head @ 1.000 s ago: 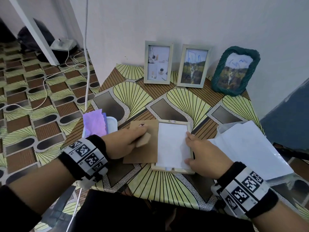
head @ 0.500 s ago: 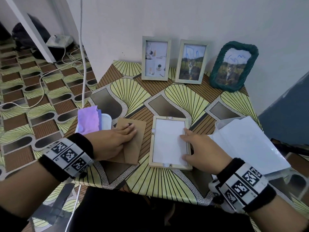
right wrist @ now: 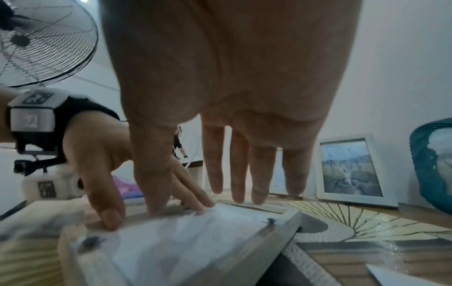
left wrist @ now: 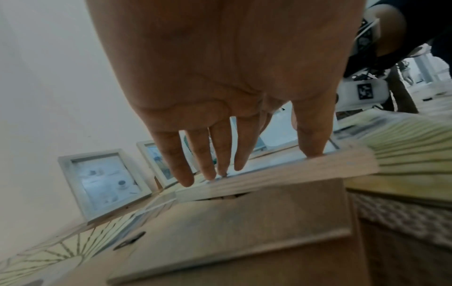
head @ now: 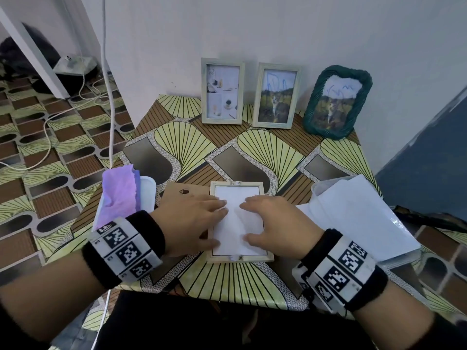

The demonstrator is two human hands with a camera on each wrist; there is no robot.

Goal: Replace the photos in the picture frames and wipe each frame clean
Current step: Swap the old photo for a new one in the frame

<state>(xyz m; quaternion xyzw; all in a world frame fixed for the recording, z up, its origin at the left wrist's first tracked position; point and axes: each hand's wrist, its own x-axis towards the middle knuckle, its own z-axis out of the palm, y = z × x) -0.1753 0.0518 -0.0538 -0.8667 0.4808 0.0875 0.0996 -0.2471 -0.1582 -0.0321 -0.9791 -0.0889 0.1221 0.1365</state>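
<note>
A pale wooden frame (head: 240,257) lies face down, white photo back (head: 236,198) showing. The left hand (head: 192,223) and right hand (head: 273,223) press it with flat, straight fingers, grasping nothing.

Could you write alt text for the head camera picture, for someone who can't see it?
Two hands, left hand and right hand, press flat on the white sheet in a wooden frame lying face-down on a patterned table. A brown backing board lies beside it; three framed photos lean against the wall.
</note>
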